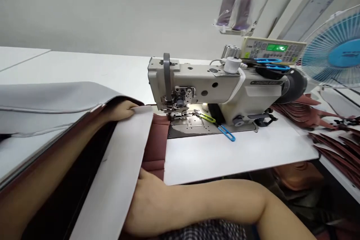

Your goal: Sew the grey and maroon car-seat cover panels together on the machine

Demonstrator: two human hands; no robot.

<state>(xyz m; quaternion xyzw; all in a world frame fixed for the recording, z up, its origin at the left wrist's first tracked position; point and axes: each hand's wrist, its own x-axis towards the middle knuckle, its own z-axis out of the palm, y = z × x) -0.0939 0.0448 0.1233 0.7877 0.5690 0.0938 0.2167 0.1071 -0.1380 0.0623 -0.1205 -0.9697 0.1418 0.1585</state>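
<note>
At the far left a folded grey sheet (47, 101) lay over the white bench (225, 153), lifted above the left forearm. The left hand (122, 110) had its fingers closed on the top edge of a white panel (123, 161), which sloped down toward the camera and hid most of the right hand (146, 202); whether that hand gripped anything could not be told. Beside the panel, a quilted maroon piece (156, 146) ran up to the needle of the sewing machine (213, 90). Blue-handled tweezers (226, 133) lay on the machine bed. Farther right sat stacked maroon pieces (332, 135) and a blue fan (337, 50).
</note>
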